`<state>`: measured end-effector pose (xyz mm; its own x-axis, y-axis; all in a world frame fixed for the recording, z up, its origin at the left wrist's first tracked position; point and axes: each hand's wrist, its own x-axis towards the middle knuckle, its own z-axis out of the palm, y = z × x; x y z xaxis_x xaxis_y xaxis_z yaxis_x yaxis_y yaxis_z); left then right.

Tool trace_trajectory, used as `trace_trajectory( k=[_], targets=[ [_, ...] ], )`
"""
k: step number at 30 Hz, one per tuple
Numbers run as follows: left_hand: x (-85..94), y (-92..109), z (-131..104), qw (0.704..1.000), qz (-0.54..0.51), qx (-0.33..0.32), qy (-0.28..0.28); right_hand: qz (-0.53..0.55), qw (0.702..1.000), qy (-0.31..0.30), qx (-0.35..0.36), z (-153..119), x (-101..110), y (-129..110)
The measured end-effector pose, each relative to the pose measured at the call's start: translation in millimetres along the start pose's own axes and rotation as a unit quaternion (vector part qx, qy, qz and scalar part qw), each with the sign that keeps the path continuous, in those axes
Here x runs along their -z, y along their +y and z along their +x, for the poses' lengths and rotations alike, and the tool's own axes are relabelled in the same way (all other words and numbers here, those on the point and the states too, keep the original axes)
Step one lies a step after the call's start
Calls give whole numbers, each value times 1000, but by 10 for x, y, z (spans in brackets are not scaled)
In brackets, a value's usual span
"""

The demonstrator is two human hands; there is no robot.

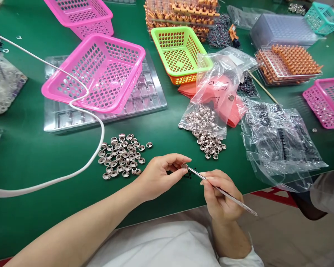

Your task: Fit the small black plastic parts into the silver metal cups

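Note:
Between thumb and fingertips, my left hand (pixel 163 174) pinches a small round metal cap (pixel 184 166). My right hand (pixel 222 193) grips a pair of slim metal tweezers (pixel 225 193), whose tip meets the cap. Small black parts (pixel 189 173) lie on the table beneath the tips, partly hidden by my hands. Left of my left hand spreads a loose pile of similar metal caps (pixel 122 155). Another heap of caps (pixel 211 146) spills from a clear plastic bag (pixel 208 118) beyond my right hand.
A white cable (pixel 100 148) loops across the left side. A pink basket (pixel 100 74) rests on a metallic tray (pixel 153 92); a green basket (pixel 180 52) stands behind. Clear bags of dark parts (pixel 281 144) lie right, near stacked trays of orange parts (pixel 295 63).

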<state>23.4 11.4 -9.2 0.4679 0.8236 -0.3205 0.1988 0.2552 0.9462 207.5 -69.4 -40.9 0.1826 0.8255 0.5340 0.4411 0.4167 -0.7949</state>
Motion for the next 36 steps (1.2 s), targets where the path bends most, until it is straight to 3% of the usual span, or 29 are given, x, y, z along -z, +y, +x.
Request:
trace_trajectory(
  k=[5, 16, 36],
  targets=[
    [-15, -13, 2, 999, 28, -19, 8, -6, 1000, -1, -3, -2, 3, -3],
    [-6, -48, 0, 1000, 5, 21, 4, -2, 1000, -18, -19, 17, -16, -49],
    [-19, -40, -17, 998, 46, -30, 36, -1, 997, -77, 14, 57, -20, -55]
  ],
)
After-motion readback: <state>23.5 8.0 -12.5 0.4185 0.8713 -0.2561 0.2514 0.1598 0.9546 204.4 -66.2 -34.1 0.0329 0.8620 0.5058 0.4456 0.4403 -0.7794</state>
